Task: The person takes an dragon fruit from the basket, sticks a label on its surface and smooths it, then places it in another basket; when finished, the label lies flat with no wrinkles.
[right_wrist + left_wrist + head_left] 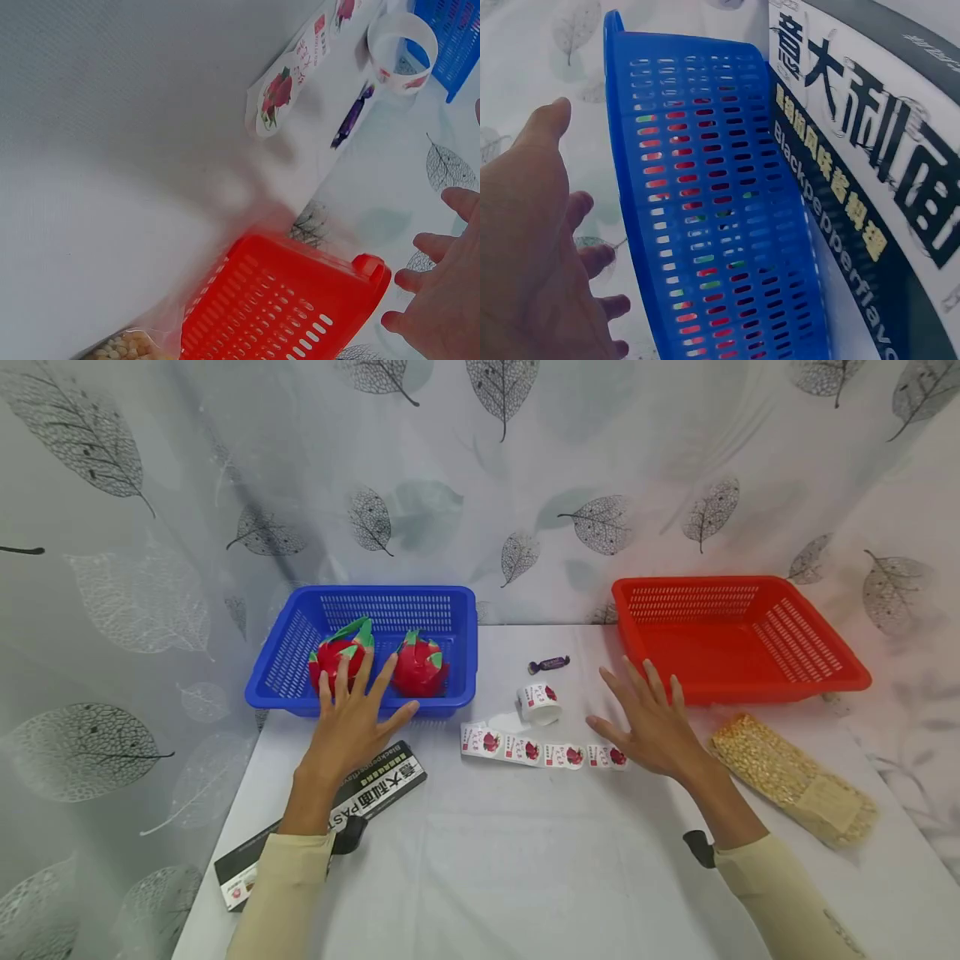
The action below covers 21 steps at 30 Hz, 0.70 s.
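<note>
Two hands, both bare, holding nothing. My left hand [352,727] is spread wide, fingers apart, above the near side of one blue basket [431,702]. Two dragon fruits inside it: one [330,653] just beyond my left fingertips, partly hidden by them, the other [422,668] a little to their right. One pasta box [382,781] lies below and to the right of that hand, running back under my wrist.

My right hand [648,727] is also spread, fingers apart. To its left: one label roll [538,703] and its unrolled strip [525,750], four labels showing, the last near my thumb. Ahead-left, one purple candy [549,665]. Ahead-right, one red basket [742,696]. Right of my wrist, one bag of yellow kernels [787,777].
</note>
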Each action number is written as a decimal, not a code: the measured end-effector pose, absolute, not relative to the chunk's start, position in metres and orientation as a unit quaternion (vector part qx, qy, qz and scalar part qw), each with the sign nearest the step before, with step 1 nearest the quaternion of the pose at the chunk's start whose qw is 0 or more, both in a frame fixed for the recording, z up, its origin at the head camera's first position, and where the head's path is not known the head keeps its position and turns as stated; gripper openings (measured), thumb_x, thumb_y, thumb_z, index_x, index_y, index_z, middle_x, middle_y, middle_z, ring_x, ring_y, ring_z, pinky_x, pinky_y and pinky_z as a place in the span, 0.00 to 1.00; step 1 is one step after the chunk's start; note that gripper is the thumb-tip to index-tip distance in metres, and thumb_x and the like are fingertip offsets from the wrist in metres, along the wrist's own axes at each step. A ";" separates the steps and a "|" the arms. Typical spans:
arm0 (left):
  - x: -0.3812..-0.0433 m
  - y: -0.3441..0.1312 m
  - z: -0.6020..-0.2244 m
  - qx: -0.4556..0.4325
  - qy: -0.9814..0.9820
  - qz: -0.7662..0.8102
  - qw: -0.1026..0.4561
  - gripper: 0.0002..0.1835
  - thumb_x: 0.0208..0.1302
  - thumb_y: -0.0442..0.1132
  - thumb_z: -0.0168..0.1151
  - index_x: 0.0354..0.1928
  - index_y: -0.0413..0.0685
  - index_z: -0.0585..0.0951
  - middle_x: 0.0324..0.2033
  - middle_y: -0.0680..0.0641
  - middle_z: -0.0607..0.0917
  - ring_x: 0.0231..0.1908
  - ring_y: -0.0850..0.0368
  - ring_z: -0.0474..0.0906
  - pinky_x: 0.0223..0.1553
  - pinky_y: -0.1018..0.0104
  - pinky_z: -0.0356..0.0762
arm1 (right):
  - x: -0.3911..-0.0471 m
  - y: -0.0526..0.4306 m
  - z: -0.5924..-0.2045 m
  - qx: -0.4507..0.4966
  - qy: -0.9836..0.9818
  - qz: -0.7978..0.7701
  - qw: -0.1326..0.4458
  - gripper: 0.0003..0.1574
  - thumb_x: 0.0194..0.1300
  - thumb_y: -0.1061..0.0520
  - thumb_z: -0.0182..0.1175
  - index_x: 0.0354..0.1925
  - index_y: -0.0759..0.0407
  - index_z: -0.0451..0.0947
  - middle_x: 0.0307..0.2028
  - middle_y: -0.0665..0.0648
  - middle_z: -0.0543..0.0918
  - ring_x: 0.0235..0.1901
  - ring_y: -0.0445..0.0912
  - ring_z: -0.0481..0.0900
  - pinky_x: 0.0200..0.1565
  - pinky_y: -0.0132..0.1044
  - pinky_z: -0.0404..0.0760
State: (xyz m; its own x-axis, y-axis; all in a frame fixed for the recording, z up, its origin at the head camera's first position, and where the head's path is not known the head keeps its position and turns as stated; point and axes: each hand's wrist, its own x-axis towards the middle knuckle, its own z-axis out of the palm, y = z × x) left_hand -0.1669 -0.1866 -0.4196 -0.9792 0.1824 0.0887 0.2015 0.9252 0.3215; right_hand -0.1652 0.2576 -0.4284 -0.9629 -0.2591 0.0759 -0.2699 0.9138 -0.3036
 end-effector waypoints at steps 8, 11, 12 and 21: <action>-0.183 -0.180 -0.410 -0.097 -0.973 -0.208 0.026 0.47 0.76 0.64 0.56 0.87 0.61 0.47 0.85 0.38 0.47 0.83 0.30 0.38 0.78 0.25 0.36 | -0.164 0.257 -0.429 0.133 -0.978 0.158 0.007 0.58 0.69 0.37 0.65 0.85 0.50 0.51 0.85 0.67 0.44 0.83 0.69 0.35 0.76 0.76 0.30; -0.196 -0.175 -0.404 -0.099 -0.967 -0.232 0.023 0.45 0.77 0.58 0.60 0.87 0.59 0.50 0.83 0.36 0.52 0.82 0.30 0.43 0.78 0.25 0.43 | -0.164 0.258 -0.430 0.132 -0.979 0.156 0.005 0.58 0.70 0.35 0.64 0.85 0.50 0.50 0.85 0.67 0.43 0.83 0.69 0.35 0.76 0.76 0.29; -0.201 -0.173 -0.402 -0.097 -0.966 -0.240 0.020 0.45 0.77 0.57 0.61 0.86 0.58 0.51 0.83 0.36 0.53 0.82 0.29 0.45 0.77 0.25 0.45 | -0.164 0.258 -0.430 0.132 -0.979 0.154 0.006 0.58 0.70 0.35 0.64 0.85 0.50 0.50 0.85 0.68 0.44 0.83 0.69 0.35 0.76 0.76 0.30; -0.235 -0.158 -0.400 -0.068 -0.964 -0.254 -0.043 0.47 0.75 0.54 0.64 0.86 0.51 0.52 0.82 0.34 0.55 0.81 0.30 0.50 0.72 0.26 0.61 | -0.164 0.258 -0.433 0.130 -0.978 0.159 0.018 0.58 0.68 0.37 0.66 0.85 0.50 0.52 0.84 0.68 0.45 0.83 0.69 0.36 0.76 0.77 0.32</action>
State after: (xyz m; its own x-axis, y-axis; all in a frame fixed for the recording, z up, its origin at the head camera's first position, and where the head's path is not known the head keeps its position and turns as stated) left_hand -0.2345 -0.1584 -0.3996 -0.9871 0.1524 -0.0488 0.1086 0.8618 0.4955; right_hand -0.1638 0.2582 -0.4330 -0.9655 -0.2492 0.0760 -0.2604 0.9155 -0.3067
